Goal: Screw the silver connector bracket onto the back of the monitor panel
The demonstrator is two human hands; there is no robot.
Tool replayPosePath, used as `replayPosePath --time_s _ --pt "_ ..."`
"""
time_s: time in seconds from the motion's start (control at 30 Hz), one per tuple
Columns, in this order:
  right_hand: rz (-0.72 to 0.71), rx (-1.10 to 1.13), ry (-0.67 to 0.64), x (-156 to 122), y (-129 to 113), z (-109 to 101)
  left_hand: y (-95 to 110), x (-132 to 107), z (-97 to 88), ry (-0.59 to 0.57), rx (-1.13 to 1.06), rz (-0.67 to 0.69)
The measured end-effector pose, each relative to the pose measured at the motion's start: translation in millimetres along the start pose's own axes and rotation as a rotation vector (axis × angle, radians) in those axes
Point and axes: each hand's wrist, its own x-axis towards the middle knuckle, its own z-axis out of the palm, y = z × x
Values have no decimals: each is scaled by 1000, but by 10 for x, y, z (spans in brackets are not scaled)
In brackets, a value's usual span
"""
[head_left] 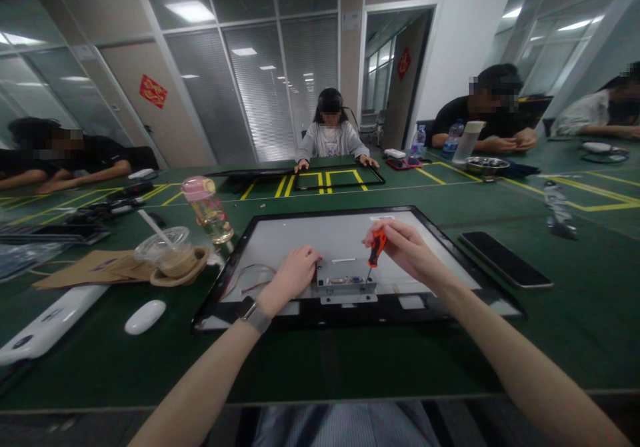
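Note:
A flat monitor panel (350, 233) lies back-up on the green table, black frame around a grey metal back. Near its front edge sits a small metal board cover with connector ports (345, 280). My right hand (405, 247) is closed around an orange-handled screwdriver (376, 247), held upright with its tip down at the cover's right side. My left hand (295, 270) rests with curled fingers on the cover's left edge. Thin coloured wires (250, 277) loop across the panel left of that hand.
A black phone (505, 259) lies right of the panel. On the left are a white mouse (145, 316), a plastic cup on brown paper (165, 250) and a pink-lidded bottle (207, 210). Across the table a person holds another black frame (340, 179); other people sit at both sides.

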Motion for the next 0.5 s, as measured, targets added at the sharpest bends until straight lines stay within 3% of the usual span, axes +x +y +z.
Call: replayPosePath --time_s 0.13,0.3,0.5 --pt "-7 51 13 2 15 13 -6 4 9 1 0 0" --pt "-54 -44 -3 -2 24 7 7 3 -13 -16 3 -11" --pt "16 -18 -20 -18 25 7 7 -2 -8 5 -10 -7"
